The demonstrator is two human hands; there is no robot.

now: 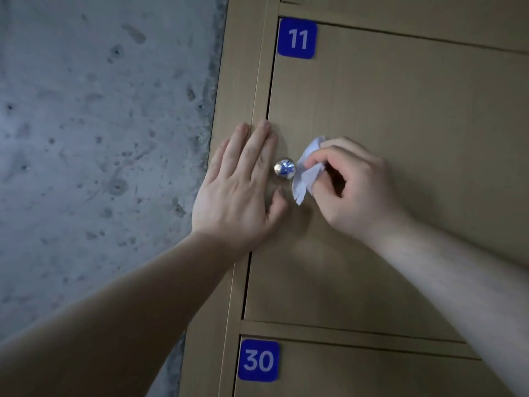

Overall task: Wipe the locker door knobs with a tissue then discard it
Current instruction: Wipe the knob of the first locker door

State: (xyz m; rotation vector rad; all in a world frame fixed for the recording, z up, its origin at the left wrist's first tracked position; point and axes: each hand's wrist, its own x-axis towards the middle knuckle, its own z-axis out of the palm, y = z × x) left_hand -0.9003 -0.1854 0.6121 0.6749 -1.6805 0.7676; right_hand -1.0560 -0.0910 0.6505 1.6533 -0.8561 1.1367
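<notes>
A shiny round metal knob sticks out near the left edge of the tan locker door marked 11. My left hand lies flat against the door and its frame, fingers straight, just left of the knob. My right hand pinches a crumpled white tissue between thumb and fingers. The tissue sits right beside the knob's right side, touching or nearly touching it.
Below is another locker door with a blue label 30; the blue label 11 sits at the upper left corner of the door. A rough grey concrete wall fills the left side.
</notes>
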